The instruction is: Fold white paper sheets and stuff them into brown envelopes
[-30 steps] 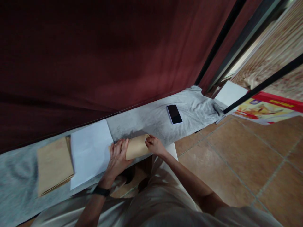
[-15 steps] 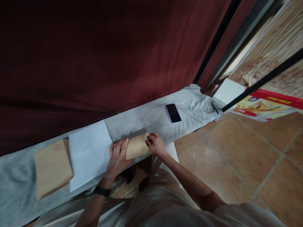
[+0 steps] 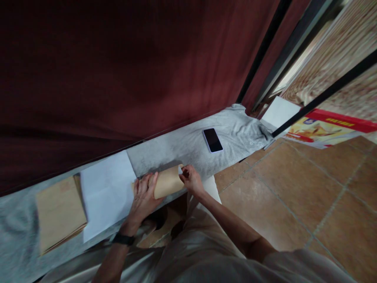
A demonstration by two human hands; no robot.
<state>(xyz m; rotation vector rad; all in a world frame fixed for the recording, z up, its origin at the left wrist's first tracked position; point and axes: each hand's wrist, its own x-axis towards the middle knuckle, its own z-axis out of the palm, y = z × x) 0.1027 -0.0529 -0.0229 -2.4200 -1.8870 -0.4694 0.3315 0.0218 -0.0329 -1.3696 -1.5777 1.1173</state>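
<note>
A brown paper envelope lies bowed upward on the grey cloth, near the edge closest to me. My left hand is laid over its left part and holds it, fingers side by side. At the other end, my right hand has its fingers pinched on the envelope's edge. A bit of white shows there, beside the fingertips; whether it is paper inside or the envelope's lining, I cannot tell. White paper sheets lie just left of my left hand.
Further left is a stack of brown envelopes. A phone rests on the grey cloth to the right. A dark red curtain hangs behind. Black poles and a printed carton stand at the right, above the tiled floor.
More white shows at the envelope's right end beside my right fingertips. Both hands keep their hold. The whole view has shifted slightly, so everything sits a little further left.
</note>
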